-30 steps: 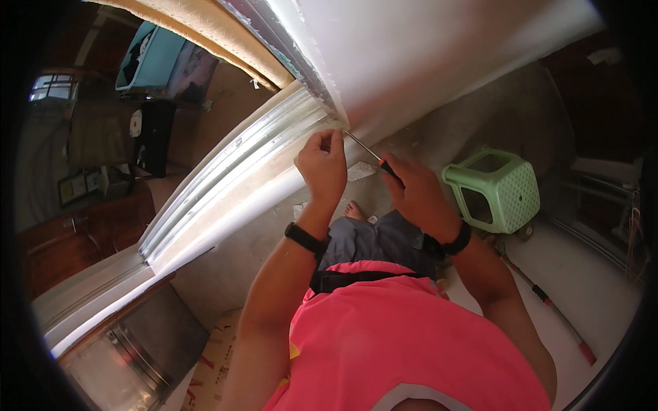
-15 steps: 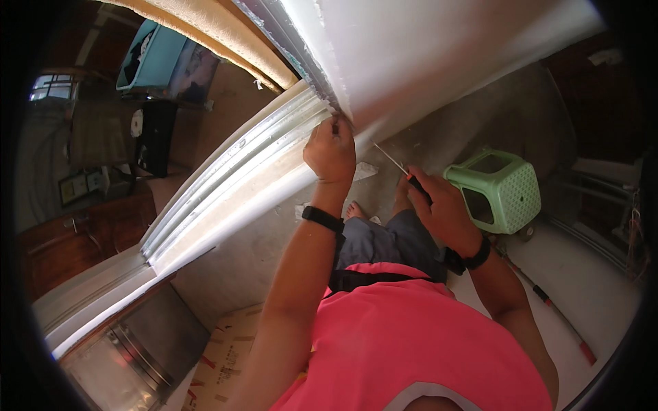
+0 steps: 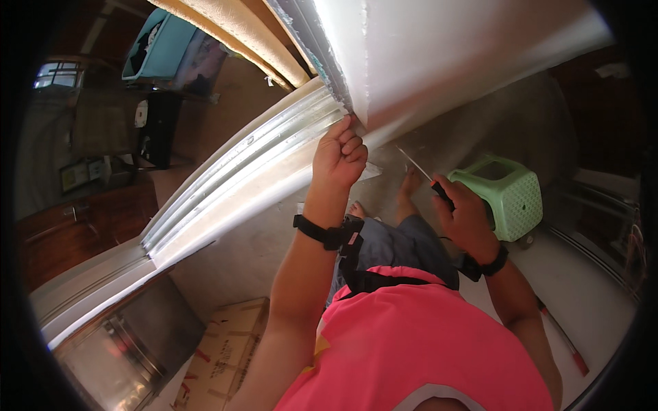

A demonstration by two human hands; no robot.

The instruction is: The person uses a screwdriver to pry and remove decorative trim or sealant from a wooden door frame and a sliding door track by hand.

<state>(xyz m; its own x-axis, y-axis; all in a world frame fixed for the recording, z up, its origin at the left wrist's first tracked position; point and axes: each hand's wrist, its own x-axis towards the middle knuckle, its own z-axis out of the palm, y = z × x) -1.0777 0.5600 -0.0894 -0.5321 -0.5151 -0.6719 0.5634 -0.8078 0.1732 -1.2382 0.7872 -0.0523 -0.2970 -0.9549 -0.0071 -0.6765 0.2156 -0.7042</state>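
Observation:
My left hand (image 3: 340,155) is at the corner where the metal window track (image 3: 253,147) meets the upright frame (image 3: 327,65). Its fingers are curled in, with the fingertips by the end of the track; whether anything small is between them I cannot make out. In my right hand (image 3: 468,218) is a screwdriver (image 3: 442,194) with a black and orange handle. Its thin metal shaft points up and left, apart from the frame and from my left hand. Both wrists wear black bands.
A pale green plastic stool (image 3: 517,198) stands on the right, beyond my right hand. Lower left are a shiny metal cabinet (image 3: 130,349) and a cardboard box (image 3: 226,349). A red-ended pole (image 3: 565,342) lies at right. Beyond the window is a blue bin (image 3: 168,48).
My left hand has turned, showing its curled fingers. The right hand, with the screwdriver, has moved a little right and down, away from the left. The whole view has shifted slightly.

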